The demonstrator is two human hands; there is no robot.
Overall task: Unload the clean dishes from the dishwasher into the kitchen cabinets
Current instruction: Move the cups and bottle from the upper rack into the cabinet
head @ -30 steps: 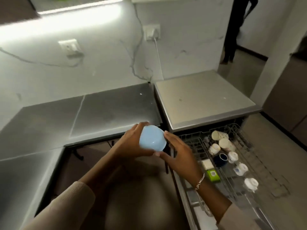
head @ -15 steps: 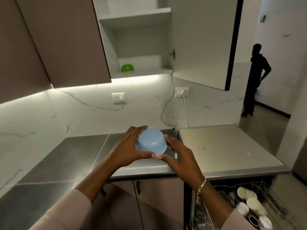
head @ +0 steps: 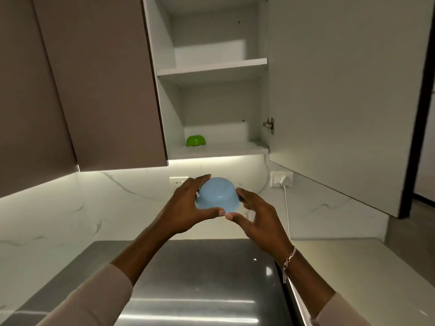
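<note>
White marble backsplash (head: pixel 94 208), lit by a strip under the wall units, fills the view behind your hands. You hold the blue bowl (head: pixel 217 195) upside down in the air in front of it, base turned toward you, above the far edge of the steel counter (head: pixel 200 278). Your left hand (head: pixel 186 208) wraps the bowl's left side, fingers curled over the far rim and thumb under the near rim. Your right hand (head: pixel 256 212) clasps the right side, and its thumb meets the left thumb at the near rim. A bracelet (head: pixel 289 257) hangs at your right wrist.

Just behind your left fingers a wall socket (head: pixel 177 181) is partly hidden. To the right, a second socket (head: pixel 282 182) carries a white plug, and its cord (head: pixel 286 208) drops to the counter.

Above the bowl the cabinet (head: pixel 256 102) stands open. A green bowl (head: pixel 195 140) sits upside down at the left of the lower shelf (head: pixel 226 148). The upper shelf (head: pixel 211 69) lies higher. The open door (head: pixel 341 102) juts toward you on the right, hinged at the cabinet's right wall. Closed brown doors (head: pixel 106 78) cover the units to the left.
</note>
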